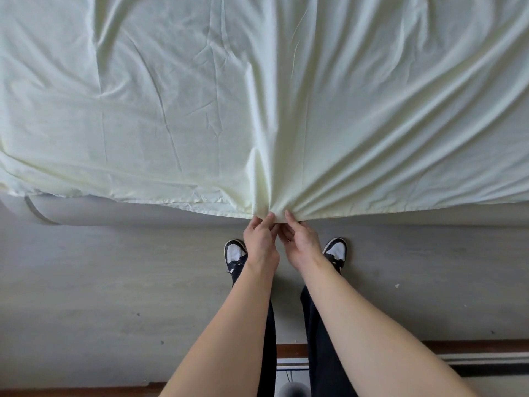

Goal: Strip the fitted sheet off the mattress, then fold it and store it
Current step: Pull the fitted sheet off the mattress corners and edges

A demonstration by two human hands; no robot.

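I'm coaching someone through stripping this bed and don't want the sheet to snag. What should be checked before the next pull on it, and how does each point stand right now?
1. Left hand pinches the hem of the fitted sheet: ok.
2. Right hand pinches the hem beside it: ok.
3. Hem free of the mattress along the near edge: ok, it lies on top with the mattress side bare below.
4. Far corners released: cannot tell, out of view.
5. Nothing lying on the sheet: ok in the part shown.
6. Floor around the shoes free for stepping back: ok near the feet; behind the person, cannot tell.
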